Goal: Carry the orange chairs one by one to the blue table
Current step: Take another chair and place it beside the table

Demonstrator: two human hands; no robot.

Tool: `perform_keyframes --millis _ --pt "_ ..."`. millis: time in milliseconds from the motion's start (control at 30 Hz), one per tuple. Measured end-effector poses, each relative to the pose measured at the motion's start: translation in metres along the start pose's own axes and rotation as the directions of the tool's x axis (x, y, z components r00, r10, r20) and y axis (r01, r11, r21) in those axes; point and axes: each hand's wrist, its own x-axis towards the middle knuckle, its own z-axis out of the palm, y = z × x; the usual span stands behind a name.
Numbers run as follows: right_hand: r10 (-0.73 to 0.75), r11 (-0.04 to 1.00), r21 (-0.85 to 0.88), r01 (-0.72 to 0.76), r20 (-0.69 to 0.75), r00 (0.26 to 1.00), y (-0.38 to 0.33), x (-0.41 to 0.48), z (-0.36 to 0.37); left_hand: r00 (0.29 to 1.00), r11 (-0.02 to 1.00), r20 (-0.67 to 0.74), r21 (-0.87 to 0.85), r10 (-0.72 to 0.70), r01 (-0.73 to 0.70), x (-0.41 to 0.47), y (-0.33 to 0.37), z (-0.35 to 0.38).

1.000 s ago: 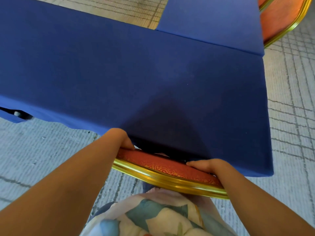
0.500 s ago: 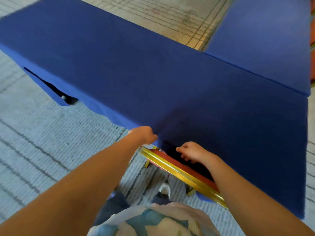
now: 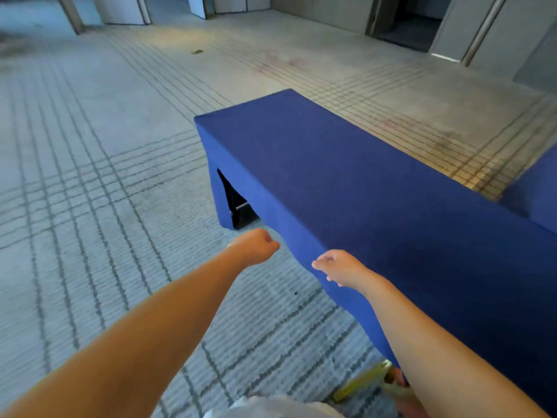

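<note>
Both my hands hang empty beside the blue counter [image 3: 376,191]: left hand [image 3: 254,245] clenched in a fist, right hand [image 3: 337,265] loosely curled. I see the chair [image 3: 361,381] low at right, at the counter's near edge, only its gold frame showing.

No readable txt, labels, brands, nos. or signs anywhere; blue table [image 3: 376,191] cloth plain, floor [image 3: 90,176] has lines only.

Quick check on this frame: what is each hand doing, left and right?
Left hand: closed in a fist, holding nothing.
Right hand: open, fingers loosely curled, holding nothing.
</note>
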Motion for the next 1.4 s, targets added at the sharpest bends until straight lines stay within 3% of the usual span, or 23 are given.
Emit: perform_keyframes --millis 233,600,967,1200,1400 --pt "-0.167 0.972 -0.157 0.176 0.070 0.983 -0.150 0.073 0.055 0.957 0.943 -0.209 -0.304 -0.203 0.133 0.002 -0.121 -0.113" --pt "-0.471 0.834 -0.266 0.483 0.113 0.875 -0.407 0.209 0.113 0.776 0.791 -0.401 -0.579 -0.487 0.197 0.048 -0.284 -0.292" --pt "-0.679 0.683 -0.234 0.692 0.149 0.719 -0.696 0.361 0.121 0.583 0.788 -0.618 -0.613 -0.527 0.062 0.138 -0.358 -0.549" --pt "-0.712 0.656 -0.180 0.733 0.175 0.680 -0.831 0.440 0.128 0.563 0.776 -0.648 -0.631 -0.513 -0.019 0.185 -0.388 -0.676" --pt "-0.741 0.623 -0.181 0.761 0.177 0.648 -0.946 0.533 0.156 0.550 0.786 -0.666 -0.618 -0.504 -0.029 0.263 -0.457 -0.775"
